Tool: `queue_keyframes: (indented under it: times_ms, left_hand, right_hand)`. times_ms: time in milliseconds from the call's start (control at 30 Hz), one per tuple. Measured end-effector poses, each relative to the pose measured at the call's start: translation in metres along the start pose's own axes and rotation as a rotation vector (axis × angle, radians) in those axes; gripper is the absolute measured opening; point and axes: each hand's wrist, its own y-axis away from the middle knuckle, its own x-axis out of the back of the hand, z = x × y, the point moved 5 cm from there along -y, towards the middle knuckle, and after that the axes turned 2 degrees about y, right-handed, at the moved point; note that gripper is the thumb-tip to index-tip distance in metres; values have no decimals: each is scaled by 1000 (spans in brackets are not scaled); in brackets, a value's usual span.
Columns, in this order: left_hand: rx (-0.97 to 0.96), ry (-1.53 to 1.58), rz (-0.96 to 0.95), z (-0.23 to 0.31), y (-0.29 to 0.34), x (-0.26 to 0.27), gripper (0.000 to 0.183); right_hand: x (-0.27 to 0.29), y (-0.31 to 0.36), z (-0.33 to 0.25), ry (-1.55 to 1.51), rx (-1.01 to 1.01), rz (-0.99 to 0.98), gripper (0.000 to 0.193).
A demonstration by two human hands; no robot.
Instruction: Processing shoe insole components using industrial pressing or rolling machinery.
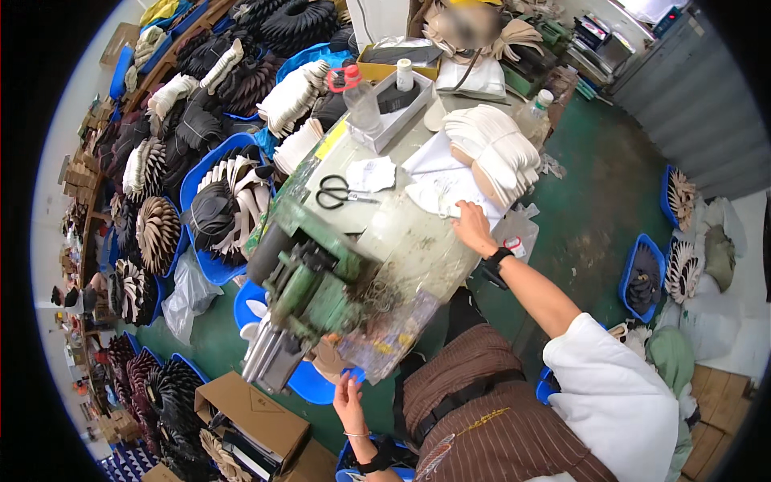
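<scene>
A green sewing-type machine (321,289) with a metal arm stands on the worktable's left end. At its lower end hangs a curved beige sheet piece (328,360). My left hand (349,408) is closed, its fingertips at that piece's lower edge. Across the table, my right hand (474,227) reaches to a thin white cut piece (434,197) lying flat, its fingers together at the piece's near edge. Just beyond stands a fanned stack of white and beige pieces (494,153). Black-handled scissors (341,193) lie by a torn white paper (371,173).
A clear bottle with a red cap (361,100) and a grey tray (397,120) stand at the table's back. Blue baskets (193,189) of fanned pieces crowd the left. An open cardboard box (249,410) sits lower left. A person (466,32) is opposite.
</scene>
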Motion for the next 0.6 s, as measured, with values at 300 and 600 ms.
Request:
queue_keyframes:
  times_ms: [300, 600]
  left_hand:
    - [-62, -125, -356, 71, -16, -225, 44]
    - [83, 325, -370, 115, -119, -380, 50]
  right_hand:
    - [-38, -38, 41, -248, 23, -149, 33]
    - [71, -11, -14, -582, 324, -267, 23]
